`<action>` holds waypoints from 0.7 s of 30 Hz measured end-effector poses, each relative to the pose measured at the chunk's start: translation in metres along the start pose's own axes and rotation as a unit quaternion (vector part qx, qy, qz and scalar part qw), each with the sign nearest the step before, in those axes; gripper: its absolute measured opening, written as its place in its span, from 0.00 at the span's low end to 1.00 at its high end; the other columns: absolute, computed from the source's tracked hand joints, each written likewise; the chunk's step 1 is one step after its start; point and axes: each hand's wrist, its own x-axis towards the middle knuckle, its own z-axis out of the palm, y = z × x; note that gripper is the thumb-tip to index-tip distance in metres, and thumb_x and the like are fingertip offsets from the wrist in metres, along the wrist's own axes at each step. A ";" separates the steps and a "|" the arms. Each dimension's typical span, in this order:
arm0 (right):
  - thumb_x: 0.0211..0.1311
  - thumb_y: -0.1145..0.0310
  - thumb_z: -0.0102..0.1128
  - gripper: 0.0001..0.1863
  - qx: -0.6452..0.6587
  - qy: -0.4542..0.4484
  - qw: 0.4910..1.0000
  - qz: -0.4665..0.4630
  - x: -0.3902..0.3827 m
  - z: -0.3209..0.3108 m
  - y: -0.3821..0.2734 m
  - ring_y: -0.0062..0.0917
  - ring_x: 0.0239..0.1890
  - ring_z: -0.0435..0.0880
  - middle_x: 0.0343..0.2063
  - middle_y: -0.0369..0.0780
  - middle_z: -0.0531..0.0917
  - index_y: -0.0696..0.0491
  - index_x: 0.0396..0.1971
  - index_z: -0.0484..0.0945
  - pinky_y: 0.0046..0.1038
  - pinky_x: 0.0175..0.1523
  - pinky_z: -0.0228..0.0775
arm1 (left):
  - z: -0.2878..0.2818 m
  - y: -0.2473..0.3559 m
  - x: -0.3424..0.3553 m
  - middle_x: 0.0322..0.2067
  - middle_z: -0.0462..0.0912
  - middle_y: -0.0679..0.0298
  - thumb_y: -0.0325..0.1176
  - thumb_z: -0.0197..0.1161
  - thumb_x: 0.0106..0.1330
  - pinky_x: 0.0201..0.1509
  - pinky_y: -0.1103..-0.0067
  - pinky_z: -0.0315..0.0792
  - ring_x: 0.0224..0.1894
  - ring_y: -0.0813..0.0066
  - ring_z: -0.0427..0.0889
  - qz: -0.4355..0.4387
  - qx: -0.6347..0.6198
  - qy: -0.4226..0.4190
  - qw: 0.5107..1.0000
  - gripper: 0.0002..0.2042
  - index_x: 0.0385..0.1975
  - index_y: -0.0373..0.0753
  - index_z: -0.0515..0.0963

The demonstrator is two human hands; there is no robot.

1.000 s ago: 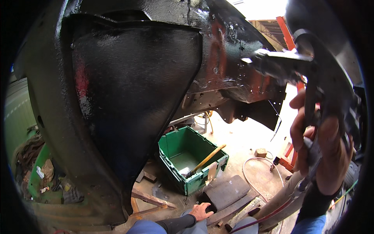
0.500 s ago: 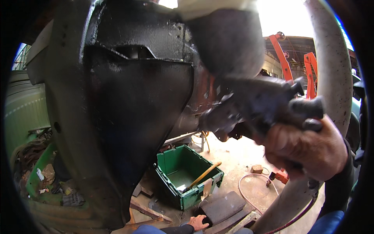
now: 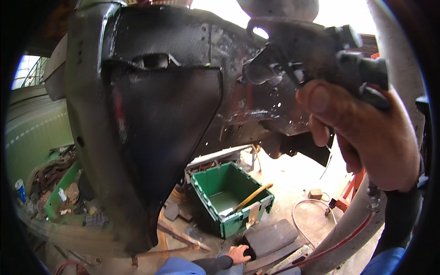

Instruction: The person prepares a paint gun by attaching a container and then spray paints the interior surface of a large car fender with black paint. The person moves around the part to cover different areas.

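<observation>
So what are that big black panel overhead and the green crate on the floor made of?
The black panel looks like sheet metal under a thick, rough black coating: it shows folded edges, punched holes and reddish bare patches that may be rust or primer. The green crate looks like moulded plastic, with an even matt colour, ribbed walls and a thick rim. The stick-like handle lying in it looks wooden.

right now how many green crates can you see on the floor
2: an open green crate at centre with a wooden-handled tool inside, and a green tray of scrap at far left. Others may be hidden behind the black panel.
</observation>
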 end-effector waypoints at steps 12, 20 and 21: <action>0.57 0.56 0.70 0.24 0.236 -0.394 0.888 0.009 -0.007 0.028 0.028 0.13 0.24 0.73 0.23 0.34 0.79 0.62 0.42 0.78 0.18 0.28 0.65 | -0.001 0.018 -0.002 0.55 0.74 0.52 0.53 0.63 0.56 0.62 0.62 0.61 0.58 0.55 0.73 -0.008 0.013 -0.014 1.000 0.33 0.58 0.39 0.69; 0.53 0.63 0.75 0.28 0.227 -0.296 0.927 -0.046 -0.013 0.022 0.043 0.16 0.35 0.79 0.34 0.36 0.83 0.61 0.51 0.75 0.21 0.42 0.73 | -0.006 0.012 -0.006 0.56 0.73 0.52 0.52 0.62 0.57 0.62 0.62 0.61 0.59 0.55 0.72 -0.018 0.021 -0.019 0.999 0.34 0.60 0.39 0.68; 0.52 0.64 0.76 0.28 0.239 -0.256 0.936 -0.032 -0.016 0.020 0.047 0.17 0.35 0.80 0.35 0.37 0.83 0.61 0.50 0.75 0.21 0.43 0.74 | -0.005 0.011 -0.006 0.56 0.73 0.52 0.52 0.62 0.57 0.62 0.62 0.61 0.59 0.55 0.72 -0.015 0.020 -0.017 1.000 0.33 0.60 0.39 0.68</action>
